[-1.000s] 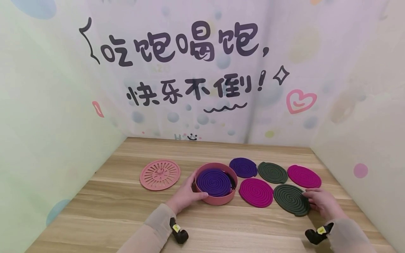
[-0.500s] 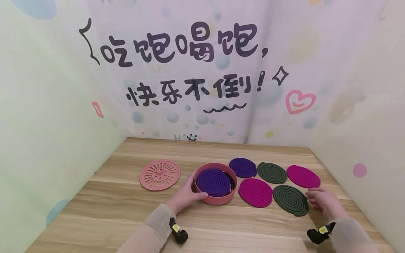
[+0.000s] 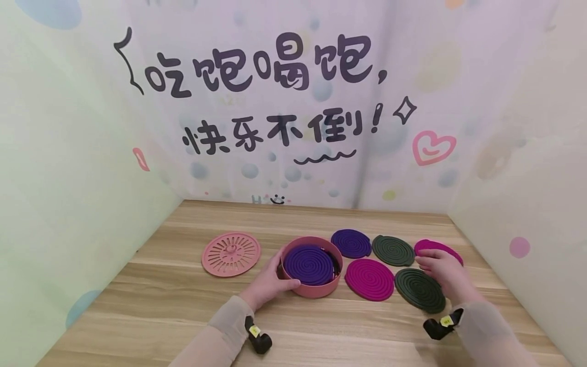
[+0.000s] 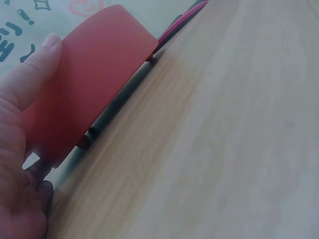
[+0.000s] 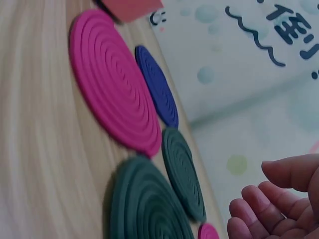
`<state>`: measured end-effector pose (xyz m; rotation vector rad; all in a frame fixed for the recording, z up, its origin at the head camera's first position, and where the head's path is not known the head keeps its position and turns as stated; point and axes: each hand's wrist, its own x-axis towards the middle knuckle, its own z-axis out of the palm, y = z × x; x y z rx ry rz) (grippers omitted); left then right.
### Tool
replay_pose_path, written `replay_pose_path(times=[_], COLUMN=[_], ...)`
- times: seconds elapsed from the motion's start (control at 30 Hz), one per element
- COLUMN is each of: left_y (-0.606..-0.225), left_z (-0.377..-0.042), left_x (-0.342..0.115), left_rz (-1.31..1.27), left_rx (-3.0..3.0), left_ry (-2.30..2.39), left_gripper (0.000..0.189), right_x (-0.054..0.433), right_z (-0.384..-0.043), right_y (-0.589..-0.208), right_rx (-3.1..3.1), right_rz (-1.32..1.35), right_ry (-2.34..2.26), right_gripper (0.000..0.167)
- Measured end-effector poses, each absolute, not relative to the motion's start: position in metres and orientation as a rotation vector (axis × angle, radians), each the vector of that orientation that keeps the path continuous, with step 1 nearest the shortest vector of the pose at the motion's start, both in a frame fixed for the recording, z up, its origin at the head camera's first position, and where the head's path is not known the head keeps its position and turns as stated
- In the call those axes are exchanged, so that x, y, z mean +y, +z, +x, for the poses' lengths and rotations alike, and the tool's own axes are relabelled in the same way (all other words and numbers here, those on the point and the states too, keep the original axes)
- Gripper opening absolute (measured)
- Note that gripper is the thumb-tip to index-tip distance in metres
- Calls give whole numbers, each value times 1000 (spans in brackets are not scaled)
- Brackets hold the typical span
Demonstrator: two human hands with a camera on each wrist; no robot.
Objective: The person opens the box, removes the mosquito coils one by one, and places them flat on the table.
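Observation:
My left hand [image 3: 270, 285] grips the side of a round pink mosquito coil box [image 3: 316, 291], its thumb on the near wall. In the left wrist view the box's smooth wall [image 4: 94, 79] and small feet show. A purple mosquito coil [image 3: 309, 265] lies inside, with something dark and partly hidden at its right. My right hand [image 3: 445, 272] hovers over the right end of the table with nothing in it, fingers loosely bent. Below it lies a dark green coil [image 3: 418, 291]. Just beyond is a magenta coil [image 3: 428, 244], partly covered by the hand.
A pink slotted lid [image 3: 231, 254] lies left of the box. Another magenta coil [image 3: 369, 279], a purple coil [image 3: 351, 243] and a green coil [image 3: 392, 251] lie flat to the right of the box. Walls [image 3: 518, 204] bound the wooden table at the back and sides.
My right hand first lets go of the near green coil's edge and draws back, then lifts and moves forward and left over it. The left hand stays on the box.

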<state>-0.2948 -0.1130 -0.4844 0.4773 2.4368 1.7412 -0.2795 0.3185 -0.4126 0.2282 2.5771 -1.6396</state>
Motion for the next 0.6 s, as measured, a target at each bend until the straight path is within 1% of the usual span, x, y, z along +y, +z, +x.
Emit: replay_pose_path(times=[0.2, 0.6], left_y=[-484, -483], left_z=[-294, -294], left_x=[-113, -113], left_rz=[511, 507], left_rx=[2431, 2436], left_ry=[1755, 1750], left_gripper=[107, 106], right_x=[280, 209], right_z=[-289, -311], right_y=[-407, -399], right_rx=[2543, 2380], right_rz=[107, -7], right_ry=[-1725, -1939], right_gripper=[59, 52])
